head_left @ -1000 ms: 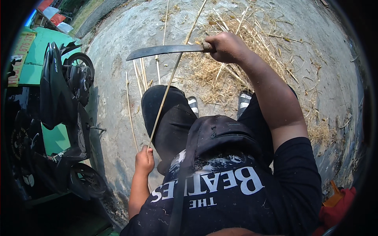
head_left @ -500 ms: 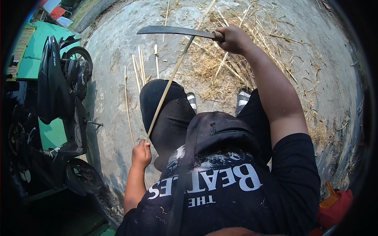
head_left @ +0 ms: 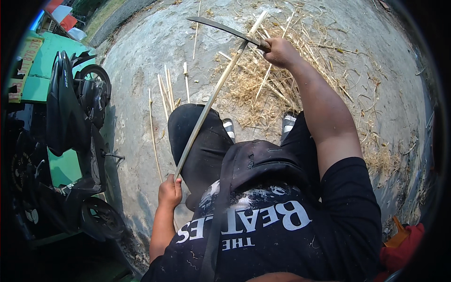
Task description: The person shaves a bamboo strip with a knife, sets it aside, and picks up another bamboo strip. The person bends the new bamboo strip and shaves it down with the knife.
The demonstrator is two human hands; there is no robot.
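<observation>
My left hand grips the near end of a long pale bamboo strip that slants up and away over my left knee. My right hand holds the handle of a curved dark machete, whose blade lies across the strip's far end near the top of the view. I sit in black trousers and a black printed shirt, with a dark bag on my lap. Both striped sandals rest on the concrete.
Several cut bamboo strips lie on the concrete to my left. A heap of dry shavings spreads ahead of my feet. A black motorbike stands at the left by a green wall. A red and orange object sits at the lower right.
My right hand has carried the machete up and away along the strip, from near its middle to its far end. My left hand has stayed at the near end.
</observation>
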